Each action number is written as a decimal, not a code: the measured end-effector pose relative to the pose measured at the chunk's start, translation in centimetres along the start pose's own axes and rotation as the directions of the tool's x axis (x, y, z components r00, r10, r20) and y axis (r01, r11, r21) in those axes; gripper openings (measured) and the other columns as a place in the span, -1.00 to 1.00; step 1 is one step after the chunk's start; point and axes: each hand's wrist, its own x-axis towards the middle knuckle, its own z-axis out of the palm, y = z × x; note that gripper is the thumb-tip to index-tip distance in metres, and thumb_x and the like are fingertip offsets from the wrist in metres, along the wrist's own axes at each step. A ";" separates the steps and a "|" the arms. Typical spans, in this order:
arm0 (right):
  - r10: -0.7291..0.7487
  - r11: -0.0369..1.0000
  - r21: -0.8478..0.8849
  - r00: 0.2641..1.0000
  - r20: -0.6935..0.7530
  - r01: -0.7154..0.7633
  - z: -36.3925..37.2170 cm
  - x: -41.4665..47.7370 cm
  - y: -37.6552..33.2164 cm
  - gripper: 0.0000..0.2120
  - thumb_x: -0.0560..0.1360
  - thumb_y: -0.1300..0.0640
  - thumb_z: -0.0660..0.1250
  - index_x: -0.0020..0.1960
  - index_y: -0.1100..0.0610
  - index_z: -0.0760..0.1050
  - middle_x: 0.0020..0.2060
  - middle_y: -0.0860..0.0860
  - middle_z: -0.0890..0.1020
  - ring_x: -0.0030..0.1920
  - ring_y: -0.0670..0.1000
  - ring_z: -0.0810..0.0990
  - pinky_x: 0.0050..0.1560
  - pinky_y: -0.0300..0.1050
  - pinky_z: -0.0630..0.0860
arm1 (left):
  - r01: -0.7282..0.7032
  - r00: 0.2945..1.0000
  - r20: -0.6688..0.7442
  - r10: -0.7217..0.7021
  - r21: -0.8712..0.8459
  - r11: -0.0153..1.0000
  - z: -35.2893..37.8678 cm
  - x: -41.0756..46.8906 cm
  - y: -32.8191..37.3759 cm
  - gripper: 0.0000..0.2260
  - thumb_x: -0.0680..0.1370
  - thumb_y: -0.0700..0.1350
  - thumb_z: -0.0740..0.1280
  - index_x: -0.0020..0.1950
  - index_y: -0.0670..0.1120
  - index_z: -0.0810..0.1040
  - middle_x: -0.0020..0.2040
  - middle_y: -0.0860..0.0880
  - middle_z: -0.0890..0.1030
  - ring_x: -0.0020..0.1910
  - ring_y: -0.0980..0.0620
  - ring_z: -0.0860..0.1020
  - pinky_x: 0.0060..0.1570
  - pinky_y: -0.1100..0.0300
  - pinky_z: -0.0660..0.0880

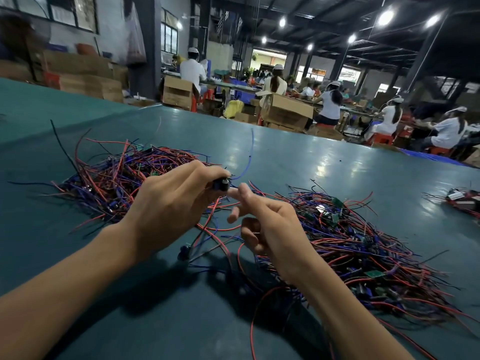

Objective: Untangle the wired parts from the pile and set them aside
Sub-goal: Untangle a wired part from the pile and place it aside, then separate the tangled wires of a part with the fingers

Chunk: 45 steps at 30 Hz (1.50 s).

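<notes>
Wired part [220, 184] pinched in left hand [168, 203] fingers [205, 170], right hand [267, 227] just beside.

only one feed to work with here, the head cam. it sits up at the wearer's head and looks forward and down across the green desk [324, 178]. it's wide-angle, so the far edge of the desk slopes down to the right. it's really close in: the left grip [171, 209] and right grip [267, 227] land big in mid frame. the top third catches the hall [311, 61] beyond the desk.
</notes>
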 end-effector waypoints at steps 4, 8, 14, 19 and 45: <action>0.073 0.986 0.141 0.992 0.101 -0.087 -0.1 -0.1 -0.4 -0.65 0.47 -0.22 0.40 -0.13 0.07 0.69 -0.25 0.01 0.61 -0.41 -0.06 0.38 -0.46 -0.28 0.12 | -0.057 0.998 -0.011 0.059 0.117 0.992 0.2 -0.1 0.7 -0.79 0.66 -0.05 0.33 0.19 -0.13 0.65 -0.15 -0.04 0.64 -0.20 -0.04 0.61 -0.32 0.06 0.52; 0.039 0.967 0.249 0.996 0.079 -0.058 0.1 -0.4 -0.5 -0.81 0.43 -0.07 0.47 -0.19 0.06 0.65 -0.38 -0.04 0.49 -0.45 -0.10 0.36 -0.44 -0.27 0.17 | -0.070 0.997 -0.015 0.074 0.177 0.982 0.4 0.0 1.6 -0.76 0.65 -0.01 0.35 0.17 -0.13 0.69 -0.22 -0.03 0.62 -0.29 -0.09 0.60 -0.41 0.00 0.51; 0.010 0.954 0.300 1.000 -0.026 -0.001 0.0 -0.3 -0.9 -0.89 0.37 0.07 0.50 -0.19 0.10 0.72 -0.33 0.02 0.62 -0.37 -0.07 0.56 -0.45 -0.26 0.33 | -0.051 0.997 -0.047 0.059 0.152 0.987 0.8 -0.3 1.5 -0.77 0.63 -0.06 0.39 0.25 -0.10 0.64 -0.15 -0.02 0.66 -0.27 -0.08 0.58 -0.33 0.00 0.53; 0.065 0.912 0.407 0.998 -0.005 -0.057 -0.2 -0.2 -1.2 -0.87 0.42 0.12 0.44 -0.11 0.17 0.68 -0.21 0.14 0.70 -0.23 0.08 0.71 -0.46 -0.20 0.52 | 0.151 0.985 -0.082 -0.154 -0.044 0.988 0.9 -0.7 0.3 -0.79 0.64 -0.10 0.35 0.24 -0.14 0.55 0.02 -0.06 0.67 -0.15 0.02 0.61 -0.07 0.19 0.52; -0.092 0.971 0.198 0.973 -0.210 0.135 -0.7 0.1 -0.4 -0.86 0.46 0.19 0.51 -0.25 0.21 0.70 -0.36 0.12 0.65 -0.39 0.02 0.61 -0.37 -0.17 0.48 | 0.045 0.998 0.047 -0.043 -0.049 0.998 1.3 -0.2 1.6 -0.78 0.63 -0.07 0.38 0.18 -0.18 0.65 0.02 -0.07 0.63 -0.08 -0.03 0.65 -0.29 -0.01 0.60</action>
